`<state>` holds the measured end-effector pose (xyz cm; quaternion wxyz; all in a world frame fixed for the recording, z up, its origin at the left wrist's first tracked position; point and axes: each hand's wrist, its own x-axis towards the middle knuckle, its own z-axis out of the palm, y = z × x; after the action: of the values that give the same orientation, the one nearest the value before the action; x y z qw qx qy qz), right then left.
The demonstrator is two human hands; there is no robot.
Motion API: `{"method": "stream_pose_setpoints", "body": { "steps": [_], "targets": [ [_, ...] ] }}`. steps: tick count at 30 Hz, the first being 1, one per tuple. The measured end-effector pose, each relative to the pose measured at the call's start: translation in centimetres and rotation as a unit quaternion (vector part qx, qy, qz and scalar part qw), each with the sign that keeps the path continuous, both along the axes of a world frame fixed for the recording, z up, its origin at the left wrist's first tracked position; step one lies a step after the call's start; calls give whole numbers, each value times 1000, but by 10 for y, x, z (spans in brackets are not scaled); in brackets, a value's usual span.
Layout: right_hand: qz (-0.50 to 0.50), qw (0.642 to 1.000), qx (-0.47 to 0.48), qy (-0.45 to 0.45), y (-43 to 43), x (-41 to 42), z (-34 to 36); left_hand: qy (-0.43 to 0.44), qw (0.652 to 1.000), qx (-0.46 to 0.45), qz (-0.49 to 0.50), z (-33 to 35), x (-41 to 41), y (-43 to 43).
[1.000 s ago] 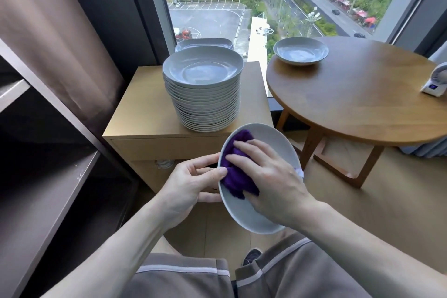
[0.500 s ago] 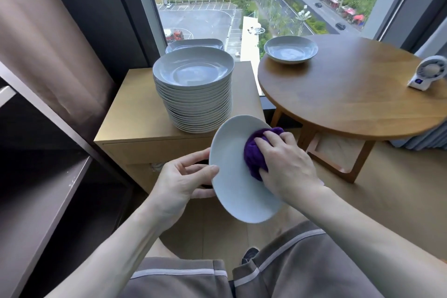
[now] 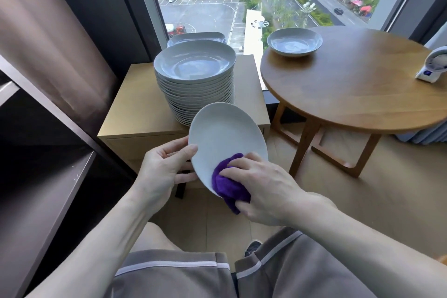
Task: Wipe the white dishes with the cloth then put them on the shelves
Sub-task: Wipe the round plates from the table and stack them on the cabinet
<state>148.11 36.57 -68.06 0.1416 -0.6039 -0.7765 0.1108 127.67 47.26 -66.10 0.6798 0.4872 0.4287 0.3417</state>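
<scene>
Since half a second ago the cloth (image 3: 228, 184) has slid from the dish's upper right down to its lower rim, and the right hand (image 3: 263, 186) has come down with it. The dish (image 3: 225, 138) hangs in the air, tilted up on edge, one side turned to the person. The left hand (image 3: 164, 169) pinches its left rim, thumb in front and fingers behind, probably to brace it against the wiping push. The right hand is curled round the bunched cloth and presses it on the dish, the cloth lapping over the bottom edge.

Just behind, a tall stack (image 3: 196, 84) of dishes stands on the surface (image 3: 135, 109); the held dish's top rim overlaps it in view, and whether they are clear of each other cannot be told. One more dish (image 3: 295, 41) sits on the round surface (image 3: 350, 84) to the right.

Wiping looks to be the step in hand. The shelves (image 3: 48, 201) lie to the left, open-fronted, with free air between them and the left hand. A swing that way would have to mind the surface's near corner and the shelf's front edge.
</scene>
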Motion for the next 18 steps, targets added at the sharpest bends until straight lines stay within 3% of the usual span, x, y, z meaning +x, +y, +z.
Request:
{"method": "stream_pose_setpoints", "body": {
  "steps": [7, 14, 18],
  "targets": [
    [17, 995, 67, 74, 0, -3, 5, -7, 996, -52, -78, -9, 13, -19],
    [-89, 978, 162, 92, 9, 8, 5, -24, 994, -45, -100, -9, 25, -35],
    [-201, 969, 135, 50, 17, 25, 3, -29, 996, -44, -68, -10, 25, -40]
  ]
}}
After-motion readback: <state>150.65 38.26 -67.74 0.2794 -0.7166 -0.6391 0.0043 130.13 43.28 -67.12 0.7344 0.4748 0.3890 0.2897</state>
